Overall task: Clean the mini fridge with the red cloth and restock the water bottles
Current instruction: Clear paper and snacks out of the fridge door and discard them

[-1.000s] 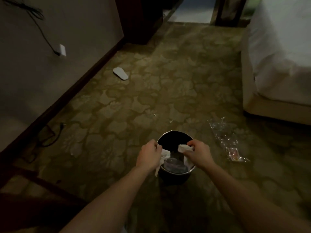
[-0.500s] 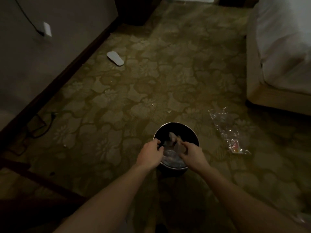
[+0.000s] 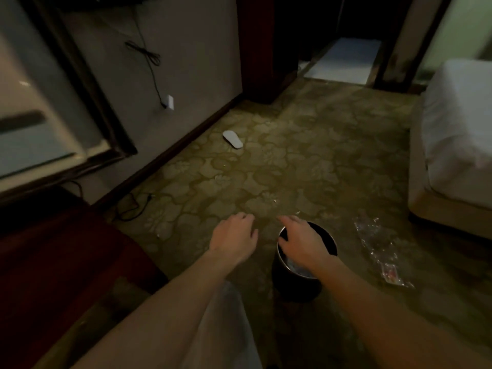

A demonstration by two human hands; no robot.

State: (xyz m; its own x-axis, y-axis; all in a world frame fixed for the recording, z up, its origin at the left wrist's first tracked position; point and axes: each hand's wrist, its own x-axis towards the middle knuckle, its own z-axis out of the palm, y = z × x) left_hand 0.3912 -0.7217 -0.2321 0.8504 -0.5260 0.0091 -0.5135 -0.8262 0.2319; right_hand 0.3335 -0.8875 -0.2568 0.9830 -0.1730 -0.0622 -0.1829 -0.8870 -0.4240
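Over patterned carpet (image 3: 306,161): both hands empty, fingers spread; right hand (image 3: 300,239) above bin (image 3: 326,237), left hand (image 3: 234,237) beside.

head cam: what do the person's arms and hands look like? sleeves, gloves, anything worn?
Both forearms are bare right to the frame's bottom edge; no sleeve shows. Left hand and right hand are bare too: no gloves, and no watch, ring or wristband visible. The frame is dim and slightly blurred, so small markings can't be ruled out.
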